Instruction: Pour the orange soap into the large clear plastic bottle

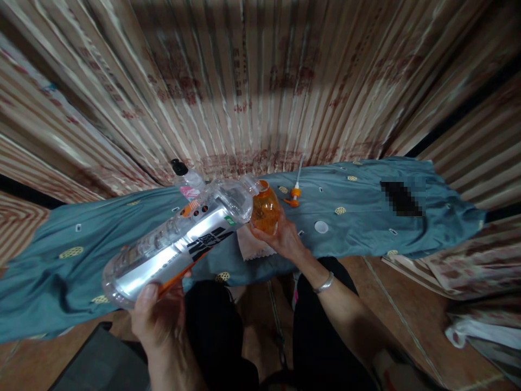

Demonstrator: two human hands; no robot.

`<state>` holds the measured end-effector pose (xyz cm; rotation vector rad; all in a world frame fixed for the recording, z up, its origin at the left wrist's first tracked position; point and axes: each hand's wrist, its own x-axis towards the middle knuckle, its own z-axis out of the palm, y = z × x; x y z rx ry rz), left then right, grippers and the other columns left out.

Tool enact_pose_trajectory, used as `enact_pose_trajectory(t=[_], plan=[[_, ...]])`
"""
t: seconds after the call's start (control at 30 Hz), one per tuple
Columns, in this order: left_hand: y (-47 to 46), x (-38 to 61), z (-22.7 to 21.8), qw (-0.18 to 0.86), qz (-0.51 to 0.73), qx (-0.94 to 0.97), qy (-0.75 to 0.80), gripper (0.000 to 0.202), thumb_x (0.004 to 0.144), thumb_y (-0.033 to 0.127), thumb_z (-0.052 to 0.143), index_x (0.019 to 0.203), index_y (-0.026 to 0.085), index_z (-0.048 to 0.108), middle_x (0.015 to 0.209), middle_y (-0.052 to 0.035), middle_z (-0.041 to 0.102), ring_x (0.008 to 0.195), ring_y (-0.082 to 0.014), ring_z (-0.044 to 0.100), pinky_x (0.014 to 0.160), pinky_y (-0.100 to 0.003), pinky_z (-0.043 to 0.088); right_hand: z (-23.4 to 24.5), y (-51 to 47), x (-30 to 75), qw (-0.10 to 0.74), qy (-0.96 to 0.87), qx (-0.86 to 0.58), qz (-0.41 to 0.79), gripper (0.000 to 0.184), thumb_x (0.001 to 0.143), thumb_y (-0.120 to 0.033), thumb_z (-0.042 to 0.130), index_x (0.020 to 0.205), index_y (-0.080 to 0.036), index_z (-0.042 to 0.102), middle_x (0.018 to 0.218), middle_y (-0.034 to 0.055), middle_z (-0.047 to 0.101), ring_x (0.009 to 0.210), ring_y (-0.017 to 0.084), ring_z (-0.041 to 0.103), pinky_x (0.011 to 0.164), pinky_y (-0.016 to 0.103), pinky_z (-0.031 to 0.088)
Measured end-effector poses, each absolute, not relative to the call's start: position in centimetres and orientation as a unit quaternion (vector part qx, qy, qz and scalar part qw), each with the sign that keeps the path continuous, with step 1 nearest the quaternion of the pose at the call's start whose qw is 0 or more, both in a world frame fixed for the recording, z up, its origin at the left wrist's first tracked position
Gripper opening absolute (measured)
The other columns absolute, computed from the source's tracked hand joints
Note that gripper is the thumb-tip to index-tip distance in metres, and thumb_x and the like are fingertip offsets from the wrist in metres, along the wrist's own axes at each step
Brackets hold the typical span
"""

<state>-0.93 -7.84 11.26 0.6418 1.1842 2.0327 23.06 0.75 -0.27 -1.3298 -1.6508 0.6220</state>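
My left hand (pixel 157 309) is closed round the base of a large clear plastic bottle (pixel 179 241), tipped on its side with its mouth toward the right. The mouth meets the top of a small orange bottle (pixel 265 209) that my right hand (pixel 283 236) grips from below, upright. Both bottles are held above a board covered in blue-grey cloth (pixel 366 217). A silver bracelet (pixel 324 283) is on my right wrist.
On the cloth lie an orange spray pump with a white tube (pixel 295 194), a white round cap (pixel 321 227), a small clear bottle with a black cap (pixel 186 176) and a pale cloth (pixel 254 247). Patterned curtains hang behind. Folded fabric is piled at right.
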Motion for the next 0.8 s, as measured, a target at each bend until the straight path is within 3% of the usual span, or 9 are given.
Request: enact_pose_trajectory(t=[0.53, 0.8], plan=[[-7.27, -0.93, 11.02, 0.332, 0.785, 0.242, 0.464, 0.078, 0.045, 0.029, 0.081, 0.122, 0.037, 0.073, 0.134, -0.0039, 0.077, 0.125, -0.0416, 0.074, 0.049, -0.018, 0.059, -0.71, 0.92, 23.07, 0.457, -0.680, -0.526, 0.231, 0.096, 0.090, -0.039, 0.093, 0.168, -0.017, 0.042, 0.147, 0.0207, 0.078, 0.136, 0.038, 0.079, 0.115, 0.055, 0.067], [-7.48, -1.01, 11.18, 0.343, 0.771, 0.240, 0.479, 0.044, 0.046, 0.029, 0.086, 0.087, 0.027, 0.073, 0.123, -0.0076, 0.079, 0.132, -0.0419, 0.069, 0.054, -0.018, 0.062, -0.57, 0.89, 23.13, 0.455, -0.683, -0.525, 0.227, 0.094, 0.091, -0.038, 0.092, 0.168, -0.018, 0.042, 0.148, 0.0205, 0.078, 0.137, 0.038, 0.079, 0.115, 0.055, 0.066]])
